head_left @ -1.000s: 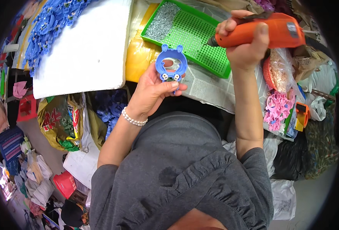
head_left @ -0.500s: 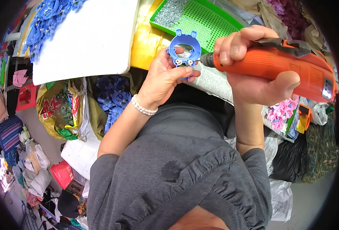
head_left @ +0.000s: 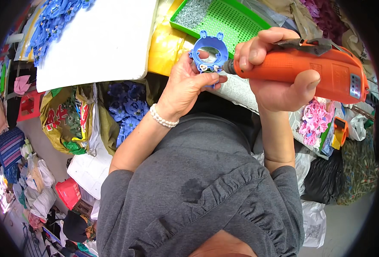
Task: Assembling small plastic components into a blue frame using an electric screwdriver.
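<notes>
My left hand (head_left: pixel 188 81) is closed round the lower edge of a blue ring-shaped plastic part (head_left: pixel 209 43); the thumb lies along its near side. Two small pale round pieces sit low on the ring, and small lugs stick up at its top. In my right hand (head_left: pixel 279 73) is an orange electric screwdriver (head_left: pixel 303 66), held level with fingers over its top and the thumb below. Its dark tip points left at the ring's lower right side, very close to it; whether they touch I cannot tell.
A green perforated tray (head_left: pixel 228 25) with many small screws (head_left: pixel 193 13) lies beyond my hands. Left of it are a white board (head_left: pixel 95 40) and heaped blue parts (head_left: pixel 56 25). More blue parts (head_left: pixel 129 107) fill a bag below. Pink parts (head_left: pixel 315 120) lie at right.
The orange screwdriver and my right hand have shifted slightly left, and its back end has come nearer. The blue ring has moved a little right and up with my left hand.
</notes>
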Demonstrator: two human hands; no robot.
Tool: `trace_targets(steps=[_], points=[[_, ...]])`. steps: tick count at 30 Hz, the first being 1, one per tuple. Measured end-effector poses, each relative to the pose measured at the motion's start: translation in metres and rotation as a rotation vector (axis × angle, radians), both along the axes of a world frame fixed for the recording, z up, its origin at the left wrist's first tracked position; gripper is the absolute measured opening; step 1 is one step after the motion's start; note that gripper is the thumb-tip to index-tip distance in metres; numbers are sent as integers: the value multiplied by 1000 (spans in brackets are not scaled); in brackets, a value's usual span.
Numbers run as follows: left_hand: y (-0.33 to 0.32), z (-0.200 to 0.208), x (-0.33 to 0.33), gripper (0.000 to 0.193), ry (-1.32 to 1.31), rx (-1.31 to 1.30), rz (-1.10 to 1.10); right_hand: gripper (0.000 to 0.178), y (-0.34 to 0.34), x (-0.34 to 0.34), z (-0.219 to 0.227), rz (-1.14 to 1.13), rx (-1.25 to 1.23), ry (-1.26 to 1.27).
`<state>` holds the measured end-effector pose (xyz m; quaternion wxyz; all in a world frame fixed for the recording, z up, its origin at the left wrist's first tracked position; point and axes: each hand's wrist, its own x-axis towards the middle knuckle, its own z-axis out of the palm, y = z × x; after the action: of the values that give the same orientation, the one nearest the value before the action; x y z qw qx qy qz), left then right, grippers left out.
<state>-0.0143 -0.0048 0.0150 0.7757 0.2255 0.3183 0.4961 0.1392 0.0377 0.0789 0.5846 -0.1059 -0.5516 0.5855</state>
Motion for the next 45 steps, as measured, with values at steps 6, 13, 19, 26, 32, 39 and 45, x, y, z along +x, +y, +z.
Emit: trace_targets(steps=[6, 13, 19, 26, 32, 39, 45], points=[[-3, 3, 2, 41, 31, 9, 7, 77, -3, -1, 0, -24, -23, -19], [-7, 5, 5, 38, 40, 26, 53, 74, -12, -7, 0, -114, -102, -95], [-11, 4, 12, 35, 39, -18, 140, 66, -22, -14, 0, -168, -95, -183], [-10, 7, 7, 35, 41, -7, 97, 71, -18, -6, 5, -77, -88, -153], [-3, 8, -4, 40, 55, 13, 99, 70, 20, 23, 17, -174, 77, -21], [-2, 9, -10, 38, 101, -6, 41, 47, 52, 23, -19, -499, -140, -148], [-2, 5, -7, 40, 110, 11, 12, 45, 55, 21, -28, -575, -132, -160]])
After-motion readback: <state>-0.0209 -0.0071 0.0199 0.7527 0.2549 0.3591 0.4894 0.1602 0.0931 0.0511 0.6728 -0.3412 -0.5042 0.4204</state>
